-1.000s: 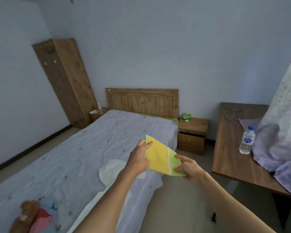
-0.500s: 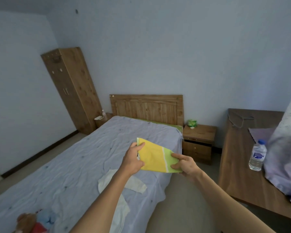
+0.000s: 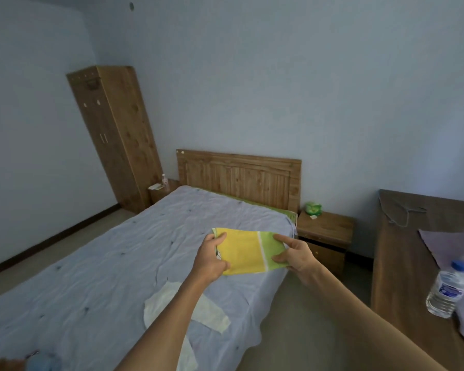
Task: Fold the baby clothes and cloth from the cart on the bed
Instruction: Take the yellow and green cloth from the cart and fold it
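A folded yellow and green cloth is held flat above the right side of the bed. My left hand grips its left edge, thumb on top. My right hand pinches its green right end between thumb and fingers. A white baby garment lies spread on the lilac sheet below my left forearm, partly hidden by it. A bit of colourful clothing shows at the bottom left corner of the bed.
A wooden headboard and a nightstand with a green item stand behind the cloth. A tall wardrobe is at the far left. On the right, a brown table carries a water bottle and lilac fabric.
The view has tilted up and turned left. Both hands carried the cloth leftward and forward over the bed and levelled it; my right hand's grip shifted along the green end.
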The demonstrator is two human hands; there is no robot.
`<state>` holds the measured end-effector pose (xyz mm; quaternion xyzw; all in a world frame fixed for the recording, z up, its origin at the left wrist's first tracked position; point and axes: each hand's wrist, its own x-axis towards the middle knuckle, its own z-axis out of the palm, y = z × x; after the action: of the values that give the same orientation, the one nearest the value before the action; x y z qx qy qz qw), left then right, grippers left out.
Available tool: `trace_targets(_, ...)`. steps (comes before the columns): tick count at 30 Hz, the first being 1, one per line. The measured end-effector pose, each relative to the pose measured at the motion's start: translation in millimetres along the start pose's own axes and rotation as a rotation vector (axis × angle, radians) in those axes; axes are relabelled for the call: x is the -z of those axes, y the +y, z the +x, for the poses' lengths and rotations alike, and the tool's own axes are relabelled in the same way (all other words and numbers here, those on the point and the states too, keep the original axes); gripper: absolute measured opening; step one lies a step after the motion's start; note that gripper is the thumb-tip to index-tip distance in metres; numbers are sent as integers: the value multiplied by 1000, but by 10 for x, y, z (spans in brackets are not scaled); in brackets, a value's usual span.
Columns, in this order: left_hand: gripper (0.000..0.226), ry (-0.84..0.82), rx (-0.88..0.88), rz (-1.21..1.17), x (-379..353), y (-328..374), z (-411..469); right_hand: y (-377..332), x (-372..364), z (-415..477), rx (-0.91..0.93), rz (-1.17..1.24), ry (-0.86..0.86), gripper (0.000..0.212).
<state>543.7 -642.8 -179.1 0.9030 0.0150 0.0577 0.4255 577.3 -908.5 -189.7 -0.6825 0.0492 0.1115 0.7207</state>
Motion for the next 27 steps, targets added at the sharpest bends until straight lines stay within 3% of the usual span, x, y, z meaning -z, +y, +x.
trace_targets(13, 101, 9, 19, -79, 297, -540, 1751, -549, -591, 1673, 30, -57, 28, 75)
trace_targets(27, 101, 55, 167, -91, 52, -1084, 3061, -474, -809, 3523, -37, -141, -56, 75)
